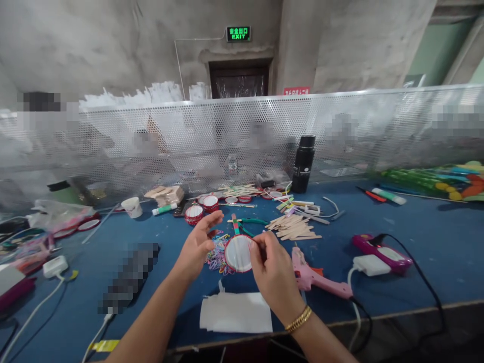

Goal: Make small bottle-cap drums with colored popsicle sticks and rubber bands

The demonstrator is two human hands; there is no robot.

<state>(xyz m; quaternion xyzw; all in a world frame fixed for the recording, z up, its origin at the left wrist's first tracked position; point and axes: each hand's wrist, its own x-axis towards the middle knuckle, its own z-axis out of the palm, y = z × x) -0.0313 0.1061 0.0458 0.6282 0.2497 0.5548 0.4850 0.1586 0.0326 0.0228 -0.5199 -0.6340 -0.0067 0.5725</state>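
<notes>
My right hand (270,259) is closed, with thumb and fingers pinching the right edge of a small drum (238,253). This drum has a white round face, a red rim and a striped flat stick that points away from me. My left hand (199,244) is held to the left of the drum, fingers apart and nothing in it. Beneath and beside the drum lies a heap of coloured rubber bands (216,259). Green-handled pliers (251,222) lie just behind, partly hidden by the drum's stick. A folded white paper (236,312) lies in front of me.
A pink glue gun (317,280) and a purple corded device (381,254) lie at right. Wooden sticks (295,227), red-rimmed drums (194,214) and a black bottle (303,164) stand behind. At left are a phone (130,277) and a paper cup (131,207). A perforated metal screen (242,136) closes the far side.
</notes>
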